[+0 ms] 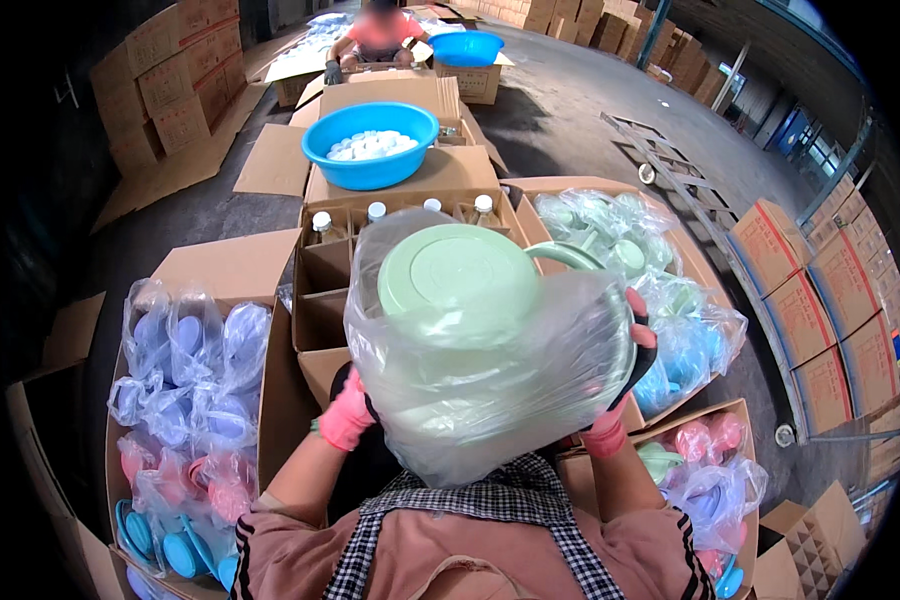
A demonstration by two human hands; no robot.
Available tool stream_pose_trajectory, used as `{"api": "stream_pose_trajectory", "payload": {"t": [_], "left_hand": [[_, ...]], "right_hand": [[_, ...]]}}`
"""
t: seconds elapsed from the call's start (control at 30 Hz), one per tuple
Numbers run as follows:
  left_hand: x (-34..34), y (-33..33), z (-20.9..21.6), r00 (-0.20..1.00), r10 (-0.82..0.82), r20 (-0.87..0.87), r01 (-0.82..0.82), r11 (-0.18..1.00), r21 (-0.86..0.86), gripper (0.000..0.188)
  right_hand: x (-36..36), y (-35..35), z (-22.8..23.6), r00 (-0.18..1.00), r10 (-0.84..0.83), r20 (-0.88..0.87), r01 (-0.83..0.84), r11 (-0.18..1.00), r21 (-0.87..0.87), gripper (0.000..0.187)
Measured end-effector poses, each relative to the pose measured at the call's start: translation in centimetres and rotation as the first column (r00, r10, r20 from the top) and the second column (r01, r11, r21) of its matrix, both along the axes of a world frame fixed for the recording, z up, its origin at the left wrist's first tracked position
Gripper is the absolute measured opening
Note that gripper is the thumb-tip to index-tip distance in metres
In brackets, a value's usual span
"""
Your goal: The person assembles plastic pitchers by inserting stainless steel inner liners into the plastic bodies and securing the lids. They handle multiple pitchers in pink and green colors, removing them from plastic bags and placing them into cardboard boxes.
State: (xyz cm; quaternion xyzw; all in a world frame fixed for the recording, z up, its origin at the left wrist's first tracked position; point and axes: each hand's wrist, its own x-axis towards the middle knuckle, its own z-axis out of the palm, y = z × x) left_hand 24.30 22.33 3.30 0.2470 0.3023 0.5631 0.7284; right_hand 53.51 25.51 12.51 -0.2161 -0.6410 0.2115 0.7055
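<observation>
In front of my chest is a large light green plastic jug (460, 275) with a curved handle, partly inside a clear plastic bag (490, 400). My right hand (635, 350), in a pink and black fingerless glove, curls its fingers round the right side of the bagged jug. At the bag's lower left, my left hand (348, 410) grips it; most of its fingers are hidden behind the plastic. Just beyond the jug stands an open divided carton (320, 280), where several clear bottles with white caps (483, 205) sit in the far cells.
Left, a carton (275, 370) holds bagged purple, pink and blue plastic pieces. Two cartons of bagged coloured pieces (620, 235) stand right. Ahead sits a blue basin (370, 120) of white caps. A person (375, 35) sits beyond, near another blue basin (467, 47). Stacked boxes (810, 290) line the right.
</observation>
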Motion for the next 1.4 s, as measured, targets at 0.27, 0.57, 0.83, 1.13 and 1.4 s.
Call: {"api": "stream_pose_trajectory", "payload": {"t": [0.27, 0.57, 0.83, 1.13, 1.4], "left_hand": [[5.1, -3.7, 0.9, 0.505, 0.422, -0.753, 0.446, 0.619, 0.646, 0.098], [3.4, -4.8, -1.5, 0.277, 0.360, -0.891, 0.551, 0.700, 0.454, 0.105], [4.5, -4.2, -1.4, 0.275, 0.293, -0.916, 0.585, 0.704, 0.401, 0.108], [3.0, -5.0, -3.3, 0.151, 0.369, -0.917, 0.611, 0.695, 0.380, 0.110], [2.9, -4.6, -3.6, 0.198, 0.413, -0.889, 0.636, 0.636, 0.437, 0.103]], "right_hand": [[4.6, -1.4, -5.0, 0.960, 0.000, -0.280, -0.165, 0.806, -0.568, 0.071], [8.7, -5.2, -3.5, 0.958, 0.100, 0.268, 0.159, 0.594, -0.789, 0.080], [6.1, -1.8, 11.3, 0.186, 0.027, 0.982, 0.171, 0.983, -0.060, 0.094], [4.3, -3.1, 19.0, 0.078, 0.486, 0.870, 0.629, 0.653, -0.421, 0.086], [6.1, 0.1, 16.8, 0.469, 0.786, 0.403, 0.681, -0.032, -0.731, 0.053]]}}
